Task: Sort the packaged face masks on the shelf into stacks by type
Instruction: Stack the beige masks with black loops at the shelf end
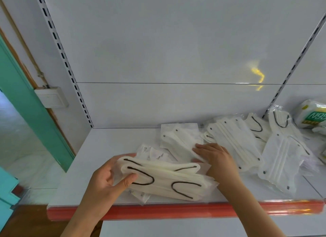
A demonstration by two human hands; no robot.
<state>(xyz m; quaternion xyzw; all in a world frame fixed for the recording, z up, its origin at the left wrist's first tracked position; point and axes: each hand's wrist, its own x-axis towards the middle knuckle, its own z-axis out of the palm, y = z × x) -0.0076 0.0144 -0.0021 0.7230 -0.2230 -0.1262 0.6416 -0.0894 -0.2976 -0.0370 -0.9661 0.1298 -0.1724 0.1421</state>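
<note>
- Green door frame (26,102) and one white wall box (51,97) are seen at the far left, beside the slotted upright (65,63) of the shelving.
- One white shelf (109,141) with a red front strip (176,213) is seen below, and every mask packet lies on it.
- One left hand (105,180) is seen at the front left; a bundle of cream masks with black ear loops (164,180) is pinched at its left end, thumb on top and fingers curled beneath.
- Four black loops are counted on the visible faces of that bundle; how many masks it holds cannot be told.
- Flat clear packets (155,154) lie under and behind the bundle; at least two are made out, and the exact count cannot be told.
- One packet of white masks (180,139) lies just behind the bundle, near the middle of the shelf.
- One right hand (215,157) is laid on that packet's near right corner, fingers fairly straight and together on top, thumb tucked below the edge.
- A loose heap of clear-wrapped masks (247,145) is spread to the right, overlapping; about five packets are counted, two of them showing black loops.
- One yellow and green pack marked N95 (312,114) is seen at the far right, against the back panel (176,51).
</note>
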